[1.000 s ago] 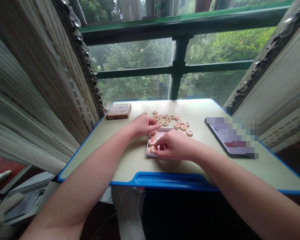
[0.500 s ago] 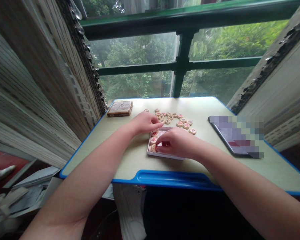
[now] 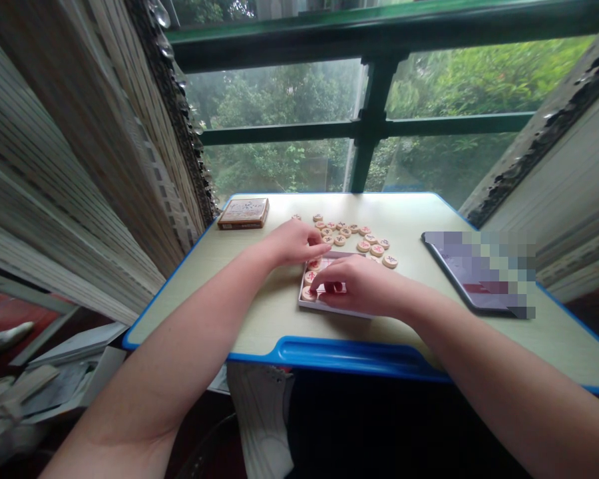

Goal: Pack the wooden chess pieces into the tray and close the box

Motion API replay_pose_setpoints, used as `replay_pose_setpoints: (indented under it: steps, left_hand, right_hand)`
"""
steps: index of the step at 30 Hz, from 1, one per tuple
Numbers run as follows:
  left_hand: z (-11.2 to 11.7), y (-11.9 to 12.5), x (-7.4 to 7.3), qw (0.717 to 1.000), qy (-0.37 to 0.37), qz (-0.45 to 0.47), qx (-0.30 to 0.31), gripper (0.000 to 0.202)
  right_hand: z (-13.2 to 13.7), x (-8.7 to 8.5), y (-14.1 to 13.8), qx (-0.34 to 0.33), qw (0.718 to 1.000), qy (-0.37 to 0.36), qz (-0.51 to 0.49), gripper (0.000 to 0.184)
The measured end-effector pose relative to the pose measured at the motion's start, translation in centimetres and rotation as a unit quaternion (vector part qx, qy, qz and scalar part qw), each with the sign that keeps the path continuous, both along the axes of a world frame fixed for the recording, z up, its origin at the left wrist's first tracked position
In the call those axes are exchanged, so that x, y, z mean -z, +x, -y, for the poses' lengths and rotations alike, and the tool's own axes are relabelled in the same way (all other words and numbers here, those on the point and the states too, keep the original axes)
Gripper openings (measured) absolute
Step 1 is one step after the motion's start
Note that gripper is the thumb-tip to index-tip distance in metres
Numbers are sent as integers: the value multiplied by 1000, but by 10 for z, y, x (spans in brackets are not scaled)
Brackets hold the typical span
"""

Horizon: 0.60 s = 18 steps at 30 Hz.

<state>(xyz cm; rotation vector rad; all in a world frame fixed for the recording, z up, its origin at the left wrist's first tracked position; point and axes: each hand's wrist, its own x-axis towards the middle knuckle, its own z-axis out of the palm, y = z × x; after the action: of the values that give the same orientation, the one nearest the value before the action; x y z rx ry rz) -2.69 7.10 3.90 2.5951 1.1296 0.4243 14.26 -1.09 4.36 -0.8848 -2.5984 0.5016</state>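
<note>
Shallow tray (image 3: 329,310), on the worktop (image 3: 274,313), bearing one round piece (image 3: 308,293) flat in its near-left corner, directly left of the right hand (image 3: 350,283), the nearer of two; fingers curled, tips at the piece's edge, grip uncertain. Left hand (image 3: 297,241): part-curled at the tray's far-left corner; whether it holds anything cannot be told.

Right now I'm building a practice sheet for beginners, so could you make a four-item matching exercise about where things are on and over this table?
1. Decorated box
2. Loose discs
3. Moulded groove
4. Right hand

A. Blue, along the table's near edge
B. Over the shallow tray
C. At the table's far left corner
D. Scattered beyond the tray

Pairs: 1-C, 2-D, 3-A, 4-B
</note>
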Motion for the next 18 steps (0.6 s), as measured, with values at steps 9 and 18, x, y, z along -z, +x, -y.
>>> replay_pose_setpoints:
  steps: [9, 18]
  left_hand:
    - [1, 0, -1, 1000, 17, -3, 0, 38]
    - [-2, 0, 2, 1000, 27, 12, 6, 38]
  right_hand:
    - [1, 0, -4, 20, 1000, 3, -5, 13]
    - [-2, 3, -2, -3, 1000, 13, 3, 15]
